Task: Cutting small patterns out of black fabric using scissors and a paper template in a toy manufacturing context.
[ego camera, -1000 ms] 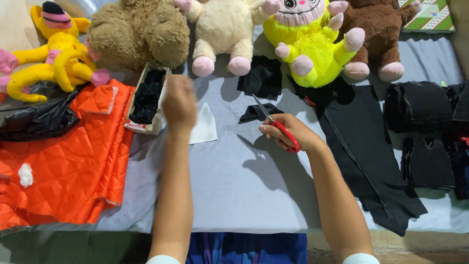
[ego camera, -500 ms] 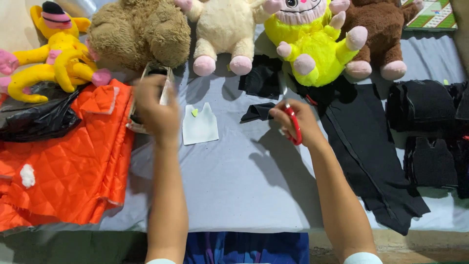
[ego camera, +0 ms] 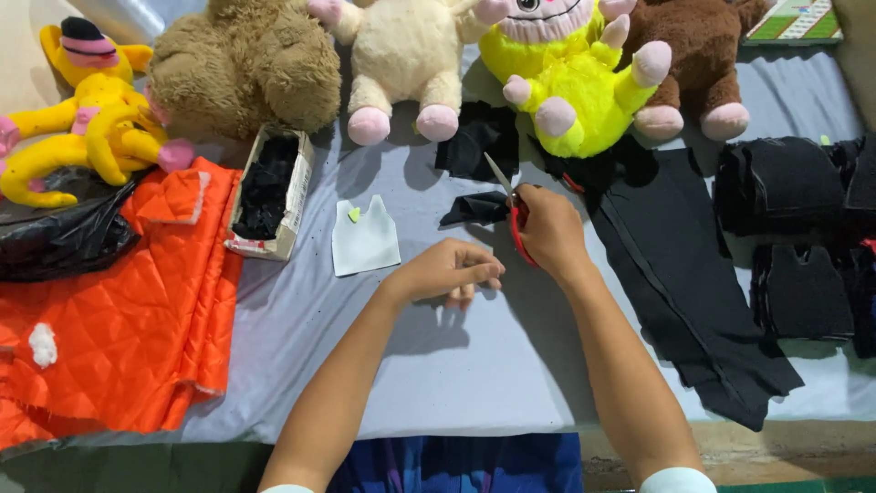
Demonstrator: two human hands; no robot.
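Toys (ego camera: 401,64) beyond scissors (ego camera: 511,215), box (ego camera: 269,192).

Grey-covered table (ego camera: 438,365), pretty packed: plush toys (ego camera: 401,64) along the back, orange quilted fabric (ego camera: 119,319) left, black cloth pieces (ego camera: 693,292) right, white pattern piece (ego camera: 365,242) mid.

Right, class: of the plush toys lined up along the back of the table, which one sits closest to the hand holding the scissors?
The bright yellow-green plush toy with pink paws, directly behind the right hand; the others sit farther off.
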